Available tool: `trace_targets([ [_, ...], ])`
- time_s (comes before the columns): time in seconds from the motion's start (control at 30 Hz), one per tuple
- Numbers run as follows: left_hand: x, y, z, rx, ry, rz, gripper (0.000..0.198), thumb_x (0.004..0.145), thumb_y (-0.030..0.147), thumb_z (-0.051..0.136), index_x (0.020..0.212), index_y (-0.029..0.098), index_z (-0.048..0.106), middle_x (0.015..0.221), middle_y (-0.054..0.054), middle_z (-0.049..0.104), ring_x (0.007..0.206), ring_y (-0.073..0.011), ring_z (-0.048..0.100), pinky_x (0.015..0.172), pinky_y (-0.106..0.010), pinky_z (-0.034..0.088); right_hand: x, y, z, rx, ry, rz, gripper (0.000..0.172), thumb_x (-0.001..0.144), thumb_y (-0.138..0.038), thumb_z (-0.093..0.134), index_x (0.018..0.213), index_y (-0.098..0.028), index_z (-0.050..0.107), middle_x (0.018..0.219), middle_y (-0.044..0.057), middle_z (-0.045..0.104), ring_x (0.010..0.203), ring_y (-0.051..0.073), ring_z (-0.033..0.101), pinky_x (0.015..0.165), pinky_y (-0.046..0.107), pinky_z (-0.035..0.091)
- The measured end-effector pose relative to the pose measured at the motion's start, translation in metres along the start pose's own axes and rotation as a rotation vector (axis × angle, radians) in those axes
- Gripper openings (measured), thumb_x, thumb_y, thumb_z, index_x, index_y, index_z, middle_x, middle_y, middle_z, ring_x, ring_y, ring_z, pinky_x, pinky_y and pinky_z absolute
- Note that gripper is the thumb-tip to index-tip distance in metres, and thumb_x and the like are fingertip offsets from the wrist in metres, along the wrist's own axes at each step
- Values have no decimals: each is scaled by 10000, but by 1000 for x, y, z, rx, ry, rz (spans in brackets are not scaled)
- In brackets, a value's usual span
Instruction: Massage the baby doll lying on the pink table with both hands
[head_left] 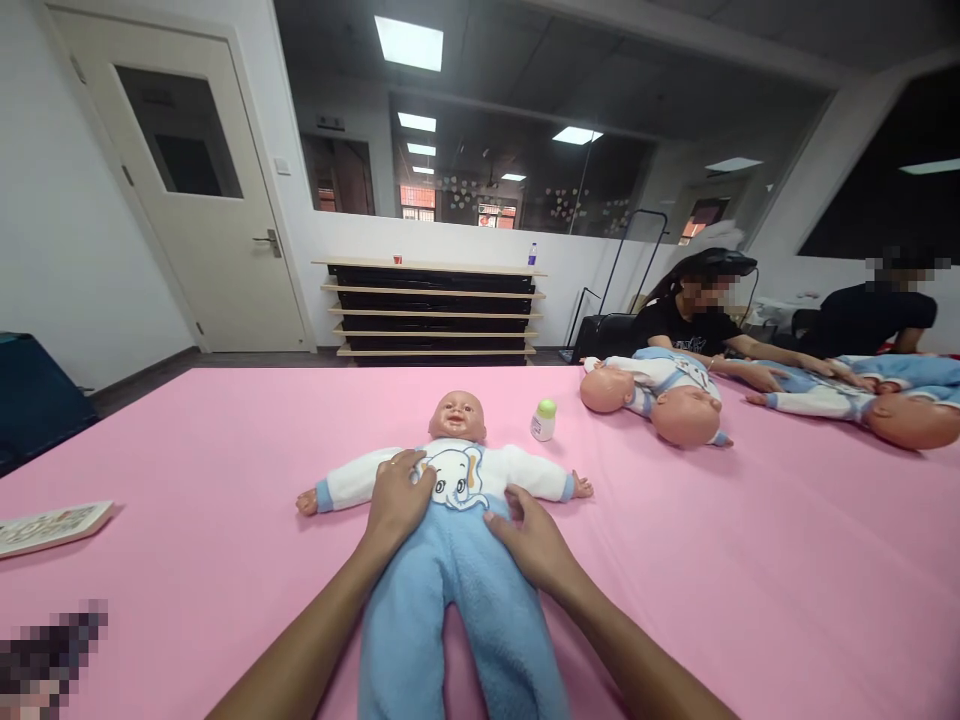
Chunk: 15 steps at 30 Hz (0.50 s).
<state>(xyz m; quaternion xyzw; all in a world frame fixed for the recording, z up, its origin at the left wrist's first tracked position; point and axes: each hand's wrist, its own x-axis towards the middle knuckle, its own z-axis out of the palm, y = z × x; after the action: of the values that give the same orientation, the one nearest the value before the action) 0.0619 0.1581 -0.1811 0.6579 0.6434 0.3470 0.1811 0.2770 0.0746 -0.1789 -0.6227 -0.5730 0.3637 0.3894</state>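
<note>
A baby doll (pixel 450 560) lies on its back on the pink table, head away from me and arms spread. It wears a blue and white suit with an elephant face on the chest. My left hand (pixel 397 500) rests on the left side of the chest, fingers laid over the cloth and thumb apart. On the opposite side of the torso, my right hand (pixel 536 535) touches the suit near the waist, its thumb and forefinger apart and the other fingers partly hidden. A small white bottle with a green cap (pixel 544 420) stands beside the doll's head.
More dolls (pixel 675 395) lie at the table's right, where a person in black (pixel 694 310) reaches over one. Another person (pixel 874 310) sits farther right. A pale flat board (pixel 56 527) lies on the pink tabletop (pixel 225 430) at left. Shelves (pixel 435 310) stand behind.
</note>
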Motion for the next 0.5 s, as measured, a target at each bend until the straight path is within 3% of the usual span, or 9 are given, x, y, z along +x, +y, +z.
trace_targets([
  [0.1, 5, -9, -1, -141, 78, -114, 526, 797, 455, 412, 1246, 247, 590, 1294, 71, 540, 1217, -103, 499, 1163, -301, 386, 23, -1, 9, 133, 113, 74, 821, 811, -472, 616, 1472, -94, 310, 1321, 73, 516, 1182, 159, 534, 1040, 270, 428],
  [0.17, 7, -13, 0, -71, 100, -110, 530, 800, 436, 390, 1233, 216, 602, 1303, 46, 534, 1248, -113, 482, 1191, -314, 357, 35, 0, 14, 201, 175, 74, 906, 822, -440, 607, 1529, -75, 175, 1308, 86, 525, 1136, 141, 563, 1002, 240, 454],
  [0.23, 6, -15, 2, 20, 91, -77, 552, 814, 437, 354, 1235, 191, 612, 1328, 22, 519, 1296, -140, 429, 1217, -336, 307, 43, 2, 16, 213, 210, 20, 943, 816, -431, 621, 1553, -92, 141, 1344, 73, 502, 1180, 124, 537, 1037, 213, 427],
  [0.37, 0, -11, 5, 25, 87, -72, 560, 827, 463, 330, 1225, 192, 616, 1316, 18, 519, 1261, -173, 394, 1187, -351, 321, 50, 13, 18, 155, 188, -65, 924, 824, -467, 620, 1560, -104, 194, 1444, 91, 406, 1277, 124, 468, 1104, 218, 365],
  [0.5, -2, -13, 6, 1, 95, -74, 503, 824, 443, 350, 1165, 196, 625, 1241, 33, 554, 1201, -150, 413, 1153, -338, 346, 53, 19, 16, 122, 130, -58, 937, 854, -491, 577, 1571, -108, 111, 1462, 47, 390, 1279, 109, 470, 1100, 202, 376],
])
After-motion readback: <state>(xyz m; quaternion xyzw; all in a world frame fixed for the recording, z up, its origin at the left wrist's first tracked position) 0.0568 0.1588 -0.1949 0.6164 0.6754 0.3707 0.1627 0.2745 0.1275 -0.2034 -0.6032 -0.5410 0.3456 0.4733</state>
